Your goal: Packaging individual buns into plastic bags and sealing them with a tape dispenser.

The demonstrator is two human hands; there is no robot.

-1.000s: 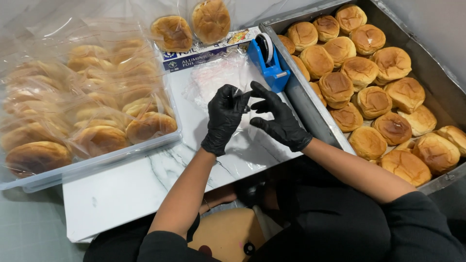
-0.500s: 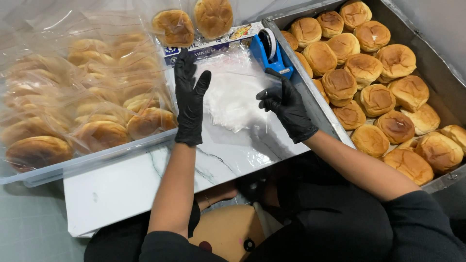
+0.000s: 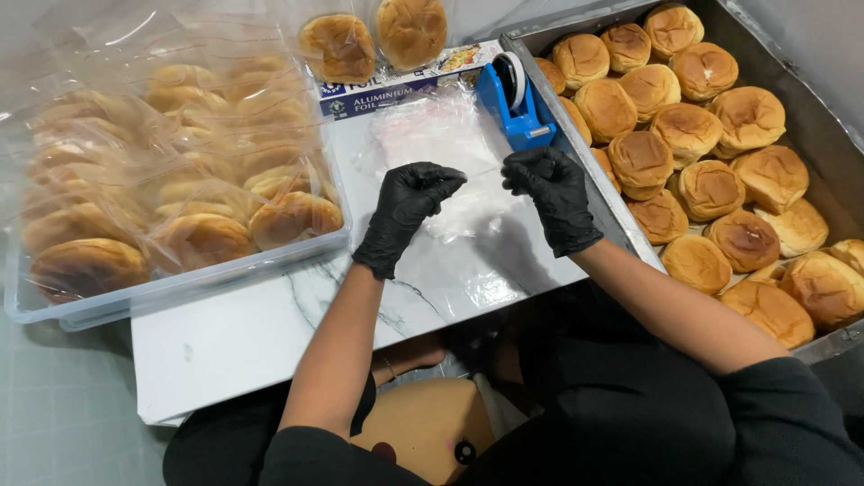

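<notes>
Head view only: both hands in black gloves, raised just above the marble-patterned desk [image 3: 270,324]. Left hand [image 3: 405,207] and right hand [image 3: 549,193] each have fingers curled in a pinch, and a thin clear strip of tape [image 3: 481,171] runs between them, pulled taut. Strip's long axis lies left-right across the scene, roughly level, right end slightly farther; which face is sticky I cannot tell. Judging by the spacing, hands sit apart to keep the strip straight and off itself. It hangs just near of the blue tape dispenser [image 3: 515,103], which stands at the far right desk edge, touching or just beside the metal tray [image 3: 594,189], cutter end towards the hands, so the pull comes straight off the roll. Under the strip a pile of clear plastic bags [image 3: 450,153] lies flat on the desk, within reach of both hands. Tray on the right holds bare buns [image 3: 711,184] in rows. Clear tub [image 3: 180,288] on the left holds bagged buns [image 3: 198,238], well apart from the bare ones. Foil box [image 3: 396,85] lies along the far edge, two more bagged buns behind it.
</notes>
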